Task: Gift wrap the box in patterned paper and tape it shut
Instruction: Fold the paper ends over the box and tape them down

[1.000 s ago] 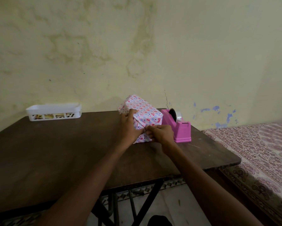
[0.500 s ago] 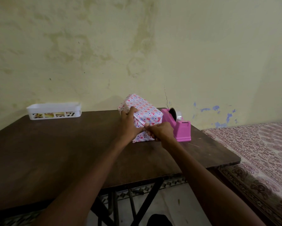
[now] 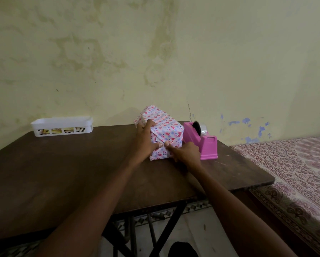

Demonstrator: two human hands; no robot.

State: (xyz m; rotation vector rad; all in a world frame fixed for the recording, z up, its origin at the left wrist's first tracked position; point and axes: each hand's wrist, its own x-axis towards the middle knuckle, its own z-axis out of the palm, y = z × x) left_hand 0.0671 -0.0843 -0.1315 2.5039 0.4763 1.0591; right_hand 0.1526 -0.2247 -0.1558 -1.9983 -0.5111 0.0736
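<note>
Left grip: my left grip [image 3: 146, 140] clamps the wrapped box [image 3: 167, 129] at its near left corner, fingers hooked over the top edge and thumb on the end face.
Right grip: my right grip [image 3: 186, 153] sets its thumb tip on the folded end flap, touching the left thumb. The other fingers curl under, and I cannot tell whether they hold tape.
Box: on the bench [image 3: 62, 175], under both grips, near end towards me.
Risk, flap: if either thumb lifts before tape goes on, I judge the fold springs open.
Risk, reach: going for the pink tape dispenser [image 3: 208, 147], just right of the right grip, leaves one thumb pinning the paper, and the box could slide.
Risk, paper: hard pressing may tear the corner.
Bench: dark wood top on crossed metal legs.
Far left of the left grip: white basket [image 3: 62, 125] at the back edge.
Right of the right grip: bed [image 3: 294, 164] with a patterned cover.
Beyond both grips: stained yellow wall [image 3: 174, 52] with blue flaked patches.
</note>
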